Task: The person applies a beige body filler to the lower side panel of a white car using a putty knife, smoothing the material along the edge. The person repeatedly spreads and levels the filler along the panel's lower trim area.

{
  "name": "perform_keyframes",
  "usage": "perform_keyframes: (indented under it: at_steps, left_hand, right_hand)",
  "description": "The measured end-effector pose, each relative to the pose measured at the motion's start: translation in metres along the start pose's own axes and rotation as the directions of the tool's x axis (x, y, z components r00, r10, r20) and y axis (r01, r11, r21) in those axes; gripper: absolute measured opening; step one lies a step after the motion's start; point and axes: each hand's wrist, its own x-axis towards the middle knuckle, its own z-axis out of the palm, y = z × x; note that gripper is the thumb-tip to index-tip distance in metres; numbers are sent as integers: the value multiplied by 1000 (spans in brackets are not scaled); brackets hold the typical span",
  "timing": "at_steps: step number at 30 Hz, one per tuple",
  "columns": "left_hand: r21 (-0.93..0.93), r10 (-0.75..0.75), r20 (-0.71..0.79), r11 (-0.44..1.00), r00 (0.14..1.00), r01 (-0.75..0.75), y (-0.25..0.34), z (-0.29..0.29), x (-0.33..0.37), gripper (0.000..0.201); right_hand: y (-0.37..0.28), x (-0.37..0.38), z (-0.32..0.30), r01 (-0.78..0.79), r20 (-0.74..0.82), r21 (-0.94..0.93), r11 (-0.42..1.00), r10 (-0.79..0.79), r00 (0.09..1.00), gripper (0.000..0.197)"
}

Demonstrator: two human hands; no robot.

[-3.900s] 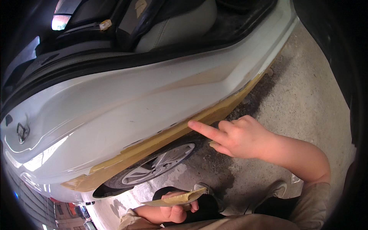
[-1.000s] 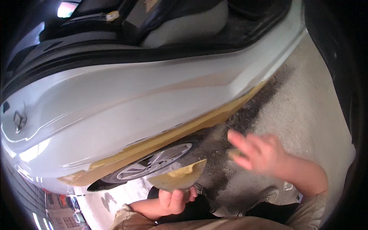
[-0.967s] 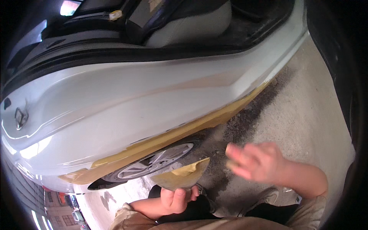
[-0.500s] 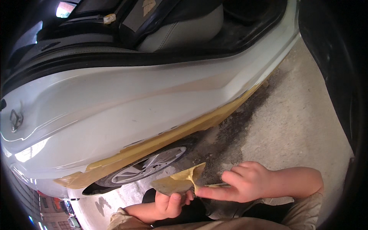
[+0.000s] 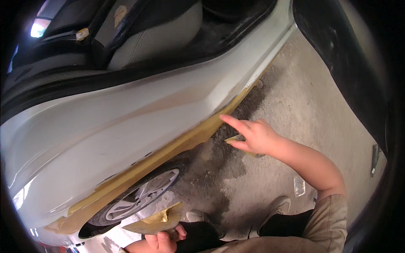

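My right hand (image 5: 253, 137) is back up from the roll of tape (image 5: 158, 219), forefinger on the taped sill (image 5: 202, 133), a torn strip (image 5: 234, 139) pinched under the thumb.

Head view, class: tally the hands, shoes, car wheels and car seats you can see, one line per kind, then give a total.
Hands: 2, left hand and right hand
Shoes: 2, left shoe and right shoe
Car wheels: 1, wheel
Car seats: 1, seat
Total: 6

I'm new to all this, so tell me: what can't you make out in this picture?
- Left hand: cut off by the lower edge; only its fingers show, holding the yellow filler board.
- Right hand: a small yellowish piece sits under it, too hidden to identify.
- Wheel: its top is hidden behind the white car body.
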Motion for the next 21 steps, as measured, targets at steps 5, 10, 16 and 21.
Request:
perform_keyframes:
  at_steps: [5,10,16,21]
  left_hand:
    - [-779,-241,35,602,970,178,6,2,8,37]
    - [-794,-246,3,588,969,151,13,1,18,36]
    - [-780,-227,4,609,974,145,12,0,17,34]
    - [-795,-218,-9,593,976,125,7,4,15,33]
  right_hand:
    - [-7,12,-4,41,48,-25,999,-40,998,91]
    - [-7,18,0,21,56,3,1000,-22,998,92]
    - [1,15,10,-31,119,-19,999,33,992,92]
    - [26,6,9,-162,223,-111,980,184,957,95]
